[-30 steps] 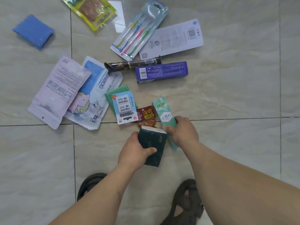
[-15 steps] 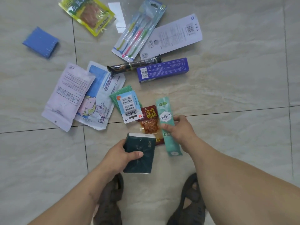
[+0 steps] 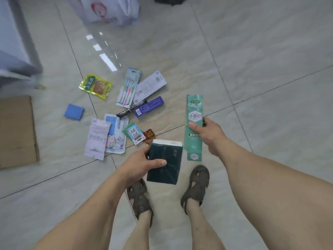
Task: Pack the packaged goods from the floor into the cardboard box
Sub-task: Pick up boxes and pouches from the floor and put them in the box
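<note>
Cardboard box point(image 3: 17, 131) cut off left.

The floor point(image 3: 252, 56) is glossy pale beige tile with marble-like veining and thin dark grout lines. Bright window glare point(image 3: 106, 58) streaks it at far centre. A white cabinet point(image 3: 12, 42) stands far left, and a white plastic bag point(image 3: 110, 9) slumps at the far edge.

Cardboard box point(image 3: 17, 132) lies left of the packets point(image 3: 126, 112); plastic bag point(image 3: 110, 9) beyond.
</note>
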